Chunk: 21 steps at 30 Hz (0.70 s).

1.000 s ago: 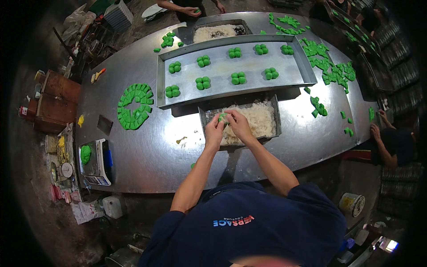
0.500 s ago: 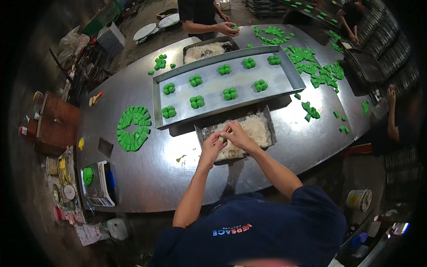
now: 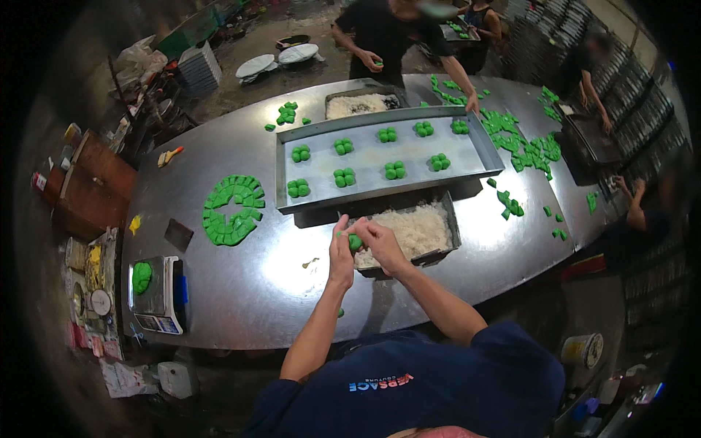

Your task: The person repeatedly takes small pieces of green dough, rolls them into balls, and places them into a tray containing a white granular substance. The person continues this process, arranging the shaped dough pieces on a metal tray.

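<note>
A small lump of green dough (image 3: 355, 241) sits between my two hands, above the near left part of a dark pan. My left hand (image 3: 341, 255) is curled around the dough from the left. From the right, the fingers of my right hand (image 3: 381, 244) press on it. White crumbly filling (image 3: 423, 228) covers the pan's bottom. Beyond the pan lies a long metal tray (image 3: 369, 152) with clusters of green dough balls (image 3: 395, 170) in two rows. A co-worker's hand (image 3: 472, 104) touches the tray's far right corner; their other hand holds a green piece.
Flat green dough pieces form a ring (image 3: 232, 210) at left; others are scattered (image 3: 540, 155) at right. A digital scale (image 3: 159, 296) carries a green lump. A brush (image 3: 170, 155) and a dark scraper (image 3: 178, 235) lie at left. A second filling pan (image 3: 361, 106) stands beyond the tray.
My hands have turned, and more of the green dough shows between them. The co-worker has stretched one hand to the tray's corner. The whole view has shifted slightly.
</note>
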{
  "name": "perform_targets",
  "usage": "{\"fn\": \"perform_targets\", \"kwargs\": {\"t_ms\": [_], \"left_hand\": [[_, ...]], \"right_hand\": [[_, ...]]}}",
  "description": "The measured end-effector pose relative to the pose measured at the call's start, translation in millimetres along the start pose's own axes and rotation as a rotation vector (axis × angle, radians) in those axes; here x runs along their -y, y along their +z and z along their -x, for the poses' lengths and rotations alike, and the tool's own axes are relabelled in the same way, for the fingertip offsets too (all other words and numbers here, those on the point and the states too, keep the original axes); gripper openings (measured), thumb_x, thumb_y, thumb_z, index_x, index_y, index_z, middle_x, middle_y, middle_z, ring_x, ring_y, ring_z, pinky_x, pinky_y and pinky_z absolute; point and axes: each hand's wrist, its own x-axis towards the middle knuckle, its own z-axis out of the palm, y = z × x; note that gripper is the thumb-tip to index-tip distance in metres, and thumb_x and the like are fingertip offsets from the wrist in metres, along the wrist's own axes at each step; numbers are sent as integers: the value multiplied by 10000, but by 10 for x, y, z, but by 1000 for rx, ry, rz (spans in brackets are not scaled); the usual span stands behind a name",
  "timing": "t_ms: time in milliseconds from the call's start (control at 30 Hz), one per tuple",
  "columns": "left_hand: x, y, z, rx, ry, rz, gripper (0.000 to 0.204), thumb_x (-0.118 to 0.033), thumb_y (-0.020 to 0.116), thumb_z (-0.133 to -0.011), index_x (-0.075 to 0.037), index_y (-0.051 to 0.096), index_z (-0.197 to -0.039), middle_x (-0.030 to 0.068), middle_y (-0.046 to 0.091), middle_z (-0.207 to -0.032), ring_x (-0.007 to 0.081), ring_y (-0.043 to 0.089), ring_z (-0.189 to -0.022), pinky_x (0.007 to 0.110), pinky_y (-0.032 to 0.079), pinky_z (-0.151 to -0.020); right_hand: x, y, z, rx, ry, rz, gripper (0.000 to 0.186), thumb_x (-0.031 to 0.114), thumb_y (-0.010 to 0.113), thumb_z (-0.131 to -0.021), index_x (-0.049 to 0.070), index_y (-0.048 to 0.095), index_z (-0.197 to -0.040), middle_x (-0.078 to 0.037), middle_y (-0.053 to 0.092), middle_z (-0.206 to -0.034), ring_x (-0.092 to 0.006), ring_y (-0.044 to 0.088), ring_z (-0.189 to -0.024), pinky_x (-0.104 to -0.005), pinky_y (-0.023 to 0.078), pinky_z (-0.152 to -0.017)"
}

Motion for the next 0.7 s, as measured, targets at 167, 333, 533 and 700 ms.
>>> {"fn": "perform_targets", "kwargs": {"t_ms": [167, 333, 533, 700], "left_hand": [[-313, -197, 193, -68, -106, 185, 589, -349, 289, -1088, -13, 190, -1561, 217, 526, -1406, 243, 584, -1187, 313, 495, -956], [-427, -328, 338, 219, -30, 100, 759, -581, 200, -1047, 2, 351, -1509, 166, 352, -1557, 259, 378, -1409, 359, 309, -1156], [-636, -451, 519, 371, 56, 7, 716, -473, 273, -1078, -21, 46, -1585, 128, 121, -1652, 244, 147, -1513, 358, 113, -1218], [-716, -578, 761, 219, 49, -166, 576, -376, 352, -1079, 8, 305, -1505, 150, 373, -1519, 222, 373, -1382, 346, 290, -1138]], "right_hand": [[210, 370, 326, 106, -368, 455, 212, 118, 706, -904, 36, 689, -1100, -62, 581, -1037, -156, 610, -914, -313, 529, -804], [208, 329, 159, 190, -112, 246, 171, 143, 730, -895, 12, 651, -971, -61, 596, -1078, -154, 619, -888, -301, 517, -816], [241, 552, 220, 99, -64, 123, 128, 145, 733, -902, 57, 643, -927, 0, 620, -841, -85, 550, -762, -249, 443, -677], [244, 989, 498, -56, -134, 85, 119, 159, 684, -945, 43, 660, -947, -2, 613, -848, -57, 551, -741, -217, 437, -633]]}}
